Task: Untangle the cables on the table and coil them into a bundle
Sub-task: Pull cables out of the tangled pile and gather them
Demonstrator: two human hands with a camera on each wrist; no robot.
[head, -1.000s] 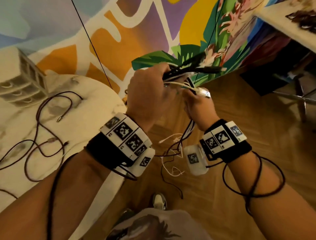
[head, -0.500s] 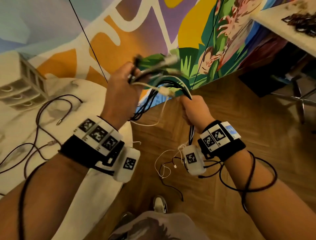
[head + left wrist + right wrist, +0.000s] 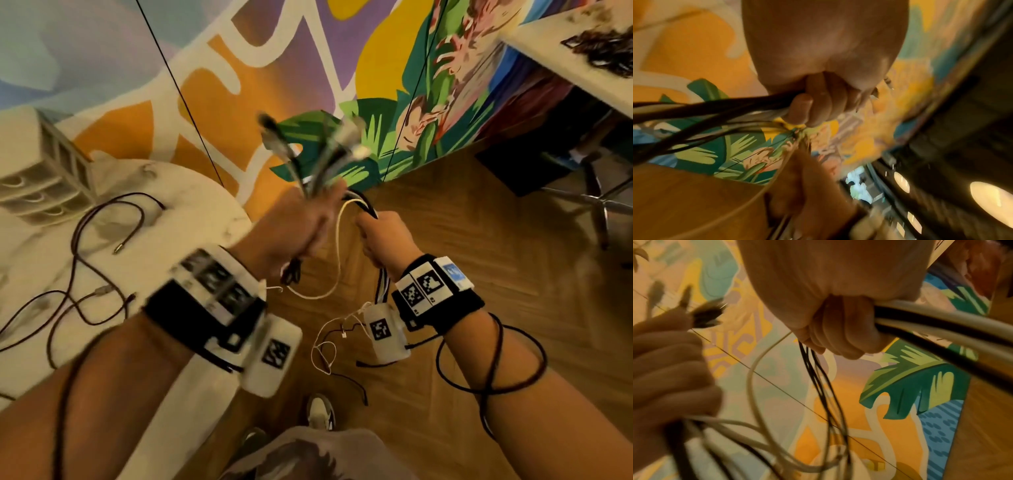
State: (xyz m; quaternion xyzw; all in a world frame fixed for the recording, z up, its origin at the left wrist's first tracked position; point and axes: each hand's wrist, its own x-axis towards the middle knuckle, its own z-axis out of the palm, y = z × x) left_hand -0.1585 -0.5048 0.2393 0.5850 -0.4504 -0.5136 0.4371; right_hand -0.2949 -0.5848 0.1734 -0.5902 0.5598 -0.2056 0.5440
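Note:
My left hand (image 3: 301,222) grips a bunch of black and white cables (image 3: 318,161) off the table's right edge, above the floor; their plug ends fan upward, blurred. My right hand (image 3: 383,236) grips the same bunch a little to the right, fingers (image 3: 838,327) curled round black and white strands (image 3: 941,331). A white cable (image 3: 337,246) loops down between the hands. Loose ends (image 3: 325,349) dangle toward the floor. In the left wrist view, curled fingers (image 3: 813,104) close on dark cables (image 3: 715,110). A dark red cable (image 3: 78,260) lies tangled on the white table (image 3: 191,212).
A white drawer unit (image 3: 37,171) stands at the table's back left. A painted wall (image 3: 308,68) rises behind. The wooden floor (image 3: 479,240) spreads to the right, with another table (image 3: 575,58) and a chair base (image 3: 599,205) beyond. My shoe (image 3: 318,411) is below.
My left hand has swung right, back beside the right hand, and the plug ends now fan upward. The white loop between the hands hangs lower. The right hand has barely moved.

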